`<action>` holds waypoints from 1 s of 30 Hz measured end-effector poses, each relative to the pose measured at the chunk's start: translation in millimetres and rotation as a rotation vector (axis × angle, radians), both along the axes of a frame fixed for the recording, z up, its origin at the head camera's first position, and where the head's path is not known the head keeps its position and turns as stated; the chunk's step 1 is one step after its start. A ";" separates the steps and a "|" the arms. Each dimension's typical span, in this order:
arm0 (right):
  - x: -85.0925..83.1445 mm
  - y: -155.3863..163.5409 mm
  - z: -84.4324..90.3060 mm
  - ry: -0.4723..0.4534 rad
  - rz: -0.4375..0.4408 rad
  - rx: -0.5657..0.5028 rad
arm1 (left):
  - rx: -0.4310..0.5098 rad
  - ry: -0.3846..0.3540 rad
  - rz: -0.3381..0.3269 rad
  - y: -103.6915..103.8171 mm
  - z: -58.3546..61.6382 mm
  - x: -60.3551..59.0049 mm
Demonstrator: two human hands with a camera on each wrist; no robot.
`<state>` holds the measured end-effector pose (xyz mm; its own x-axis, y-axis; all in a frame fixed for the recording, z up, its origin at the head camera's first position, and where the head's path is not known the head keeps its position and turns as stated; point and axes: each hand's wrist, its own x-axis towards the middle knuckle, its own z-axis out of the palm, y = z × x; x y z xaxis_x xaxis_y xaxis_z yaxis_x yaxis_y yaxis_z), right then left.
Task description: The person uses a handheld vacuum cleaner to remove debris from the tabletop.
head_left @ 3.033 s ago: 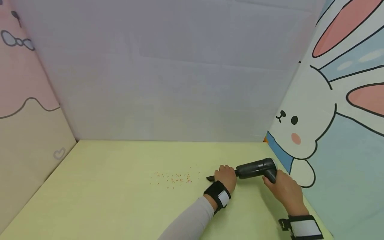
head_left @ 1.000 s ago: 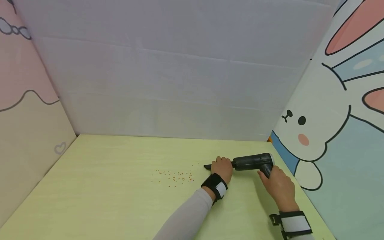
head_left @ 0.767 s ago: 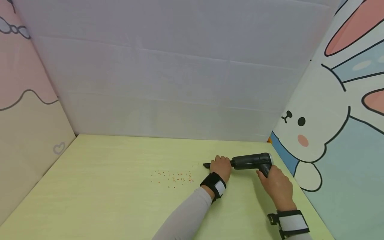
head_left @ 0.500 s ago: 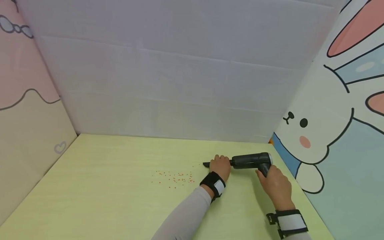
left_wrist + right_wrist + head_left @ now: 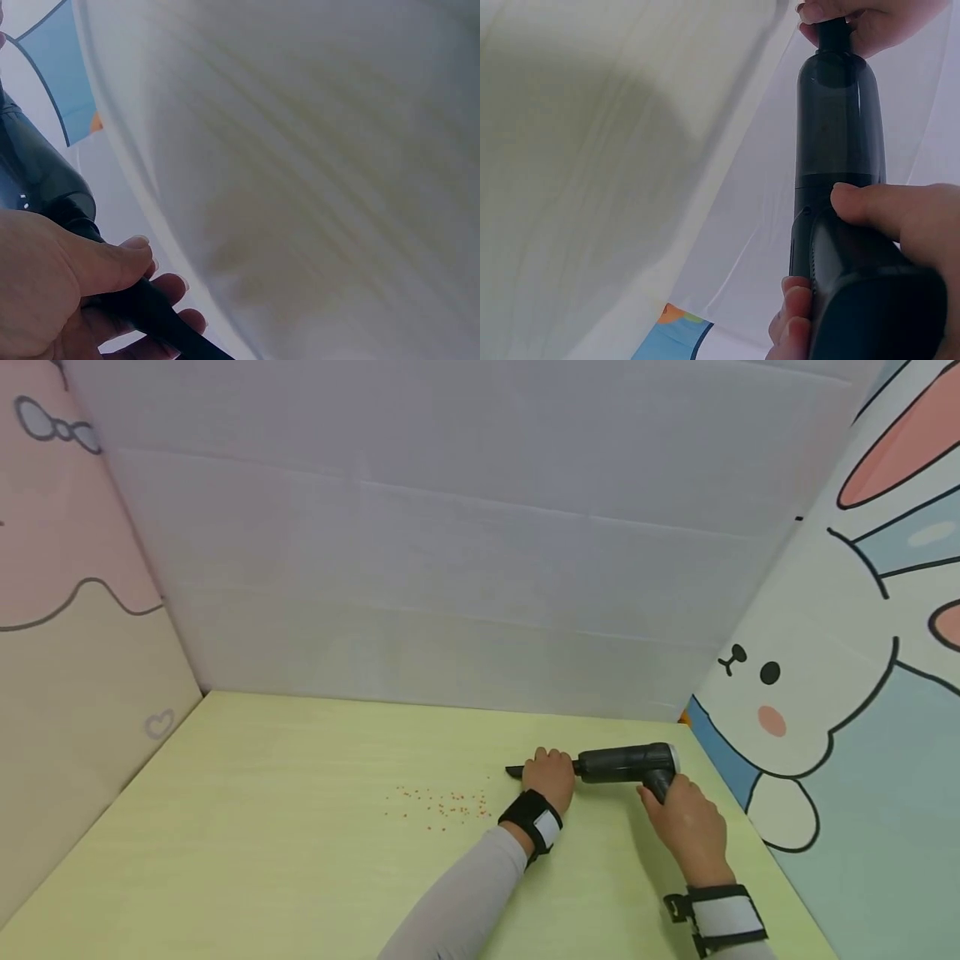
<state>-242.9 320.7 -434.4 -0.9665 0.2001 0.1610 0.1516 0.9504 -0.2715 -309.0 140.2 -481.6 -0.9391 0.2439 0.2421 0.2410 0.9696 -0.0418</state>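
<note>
A black handheld vacuum cleaner [image 5: 618, 765] is held above the yellow table, its nozzle pointing left. My left hand [image 5: 550, 779] grips the narrow nozzle; in the left wrist view the thumb and fingers curl round the black nozzle [image 5: 154, 311]. My right hand [image 5: 688, 828] holds the angled handle at the other end. The right wrist view shows the right thumb [image 5: 870, 210] on the vacuum's body [image 5: 836, 127], fingers round its far side. Small orange-red crumbs [image 5: 453, 806] lie scattered on the table, left of and nearer than the nozzle tip [image 5: 513, 772].
The pale yellow table [image 5: 262, 843] meets a white back wall [image 5: 420, 543]. On the left stands a pink and cream panel [image 5: 82, 710], on the right a panel with a cartoon rabbit [image 5: 795, 693], close to the right hand.
Compared with three seconds ago, the vacuum sits slightly farther from me and left, more level, both hands still gripping it. The head view has shifted. Over the last half second the hands barely move.
</note>
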 end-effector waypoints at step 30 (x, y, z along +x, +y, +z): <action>-2.5 -12.0 -4.6 0.021 0.062 -0.005 | -0.023 -0.052 0.086 -13.3 2.7 9.1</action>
<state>-245.3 308.8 -439.0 -0.9734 0.1411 0.1808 0.0868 0.9563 -0.2790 -300.0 127.0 -479.0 -0.9680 0.1668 0.1873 0.1593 0.9857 -0.0541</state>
